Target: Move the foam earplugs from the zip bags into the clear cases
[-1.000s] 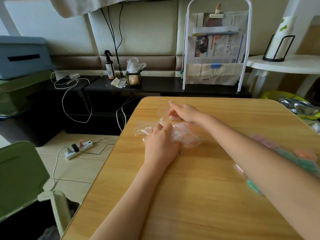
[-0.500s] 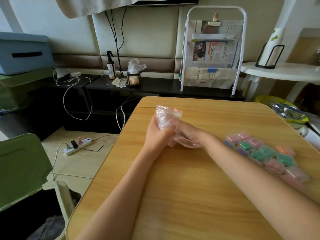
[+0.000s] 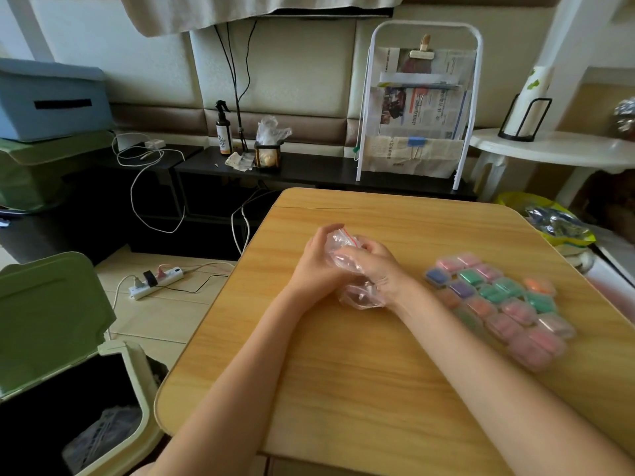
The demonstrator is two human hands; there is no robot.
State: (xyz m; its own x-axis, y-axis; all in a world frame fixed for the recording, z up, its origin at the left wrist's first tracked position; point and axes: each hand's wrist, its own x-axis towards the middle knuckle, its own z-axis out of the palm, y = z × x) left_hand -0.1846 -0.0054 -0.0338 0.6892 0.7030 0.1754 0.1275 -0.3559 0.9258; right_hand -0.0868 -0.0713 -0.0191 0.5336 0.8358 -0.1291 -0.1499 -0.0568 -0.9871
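Hands meet over the wooden table, both holding a bunch of crumpled zip bags. The left hand curls its fingers round the top of the bunch, where a red zip strip shows. The right hand grips the same bunch from the other side, and more clear plastic hangs out under it and touches the table. I cannot tell if any earplugs are in the bags. Near the right hand, toward the table's right edge, lie lots of small clear cases packed close together, with pink, green, purple and orange inside. Off the table's left side stands a green bin with its lid up.
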